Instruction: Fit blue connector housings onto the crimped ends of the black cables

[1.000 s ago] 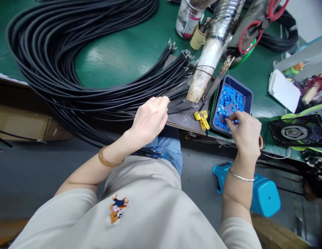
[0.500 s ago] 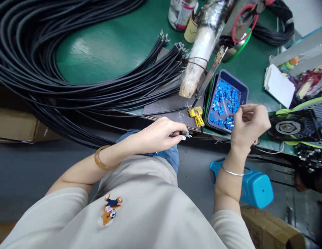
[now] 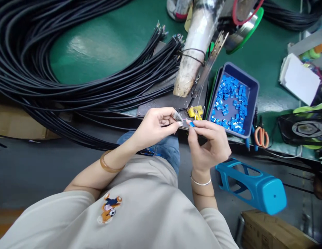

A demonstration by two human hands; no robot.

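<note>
My left hand pinches the stripped end of a cable, with thin coloured wires poking out past the fingertips. Most of that cable is hidden behind the hand. Between the thumb and fingers of my right hand is a small blue connector, close to the wire ends. Whether the two touch, I cannot tell. Right of the hands, a dark blue tray holds many loose blue connectors. A small yellow tool lies on the bench just beyond my fingertips.
Thick bundles of black cable cover the left of the green bench. A wrapped pipe and a perforated metal rod hang over the middle. Orange-handled scissors sit by the tray; a blue stool stands below.
My right hand has moved left from the tray to my left hand, with a blue connector now showing in its fingers. My left hand has shifted slightly up and left.
</note>
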